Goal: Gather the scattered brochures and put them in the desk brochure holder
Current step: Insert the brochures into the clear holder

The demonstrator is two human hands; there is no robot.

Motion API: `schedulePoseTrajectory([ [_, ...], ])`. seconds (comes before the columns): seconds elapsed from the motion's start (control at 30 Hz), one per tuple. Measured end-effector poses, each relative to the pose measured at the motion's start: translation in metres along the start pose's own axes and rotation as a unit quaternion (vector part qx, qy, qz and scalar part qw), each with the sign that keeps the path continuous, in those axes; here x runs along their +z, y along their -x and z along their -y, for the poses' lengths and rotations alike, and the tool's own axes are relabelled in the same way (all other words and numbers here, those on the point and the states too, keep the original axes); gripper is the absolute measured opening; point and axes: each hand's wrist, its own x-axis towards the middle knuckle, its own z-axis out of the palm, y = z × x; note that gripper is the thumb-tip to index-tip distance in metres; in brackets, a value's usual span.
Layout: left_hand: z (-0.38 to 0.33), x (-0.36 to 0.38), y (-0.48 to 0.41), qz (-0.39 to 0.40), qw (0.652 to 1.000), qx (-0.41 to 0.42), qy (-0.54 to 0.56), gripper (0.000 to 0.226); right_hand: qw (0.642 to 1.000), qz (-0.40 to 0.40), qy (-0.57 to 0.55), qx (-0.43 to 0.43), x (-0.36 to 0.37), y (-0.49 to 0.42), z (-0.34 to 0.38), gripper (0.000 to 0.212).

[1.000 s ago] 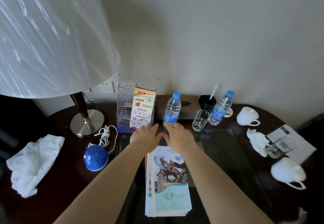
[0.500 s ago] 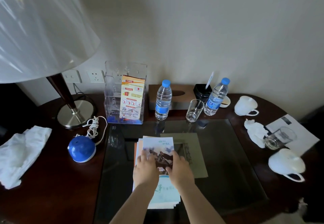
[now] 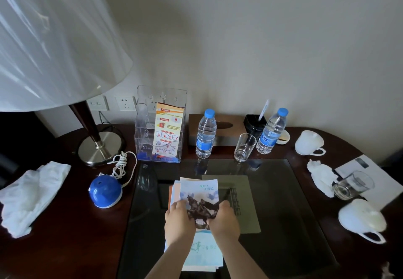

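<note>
A stack of brochures (image 3: 199, 191) with a horse-rider cover lies on the glass desk top (image 3: 283, 224) in front of me. My left hand (image 3: 178, 219) holds the stack's left edge, and my right hand (image 3: 224, 219) holds its right edge with the thumb on the cover. A grey-green leaflet (image 3: 246, 204) lies flat beside and partly under the stack. The clear acrylic brochure holder (image 3: 144, 130) stands at the back of the desk and contains one orange brochure (image 3: 168, 132).
Left of the holder stands a lamp (image 3: 98, 145); nearer me lie a blue dome device (image 3: 105, 191) with its cord and a white cloth (image 3: 28, 193). Behind the glass are two water bottles (image 3: 205, 134), a tumbler (image 3: 244, 147) and a tissue box (image 3: 226, 126). Cups (image 3: 359, 217), another glass and papers lie to the right.
My hands drew back from beside the holder to the middle of the stack and now grasp its two sides. The view has pulled back from the desk.
</note>
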Motion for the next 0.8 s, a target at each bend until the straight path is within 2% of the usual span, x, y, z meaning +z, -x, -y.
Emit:
schedulePoseTrajectory([
  [0.33, -0.001, -0.032, -0.002, -0.028, 0.99, -0.08, 0.116, 0.035, 0.999, 0.011, 0.005, -0.03, -0.018, 0.005, 0.009, 0.013],
  [0.47, -0.007, -0.067, -0.008, -0.047, 0.99, -0.032, 0.127, 0.016, 0.996, 0.027, -0.053, -0.066, -0.034, 0.003, 0.026, 0.009],
  [0.5, -0.011, -0.079, -0.01, -0.059, 0.989, -0.015, 0.131, 0.016, 0.994, 0.03, -0.074, -0.078, -0.04, 0.002, 0.033, 0.006],
  [0.57, -0.018, -0.105, -0.019, -0.076, 0.987, 0.019, 0.141, 0.025, 0.988, 0.036, -0.105, -0.108, -0.054, -0.002, 0.052, 0.015],
  [0.63, -0.027, -0.133, -0.032, -0.095, 0.983, 0.054, 0.149, 0.023, 0.98, 0.032, -0.138, -0.138, -0.072, -0.008, 0.075, 0.017],
  [0.7, -0.038, -0.161, -0.045, -0.132, 0.975, 0.09, 0.153, 0.015, 0.97, 0.015, -0.171, -0.172, -0.092, -0.014, 0.102, 0.007],
  [0.77, -0.051, -0.187, -0.058, -0.171, 0.962, 0.124, 0.176, 0.004, 0.957, -0.02, -0.21, -0.2, -0.111, -0.023, 0.13, 0.013],
  [0.8, -0.057, -0.198, -0.064, -0.189, 0.954, 0.139, 0.188, 0.009, 0.95, -0.045, -0.221, -0.214, -0.12, -0.027, 0.142, 0.017],
])
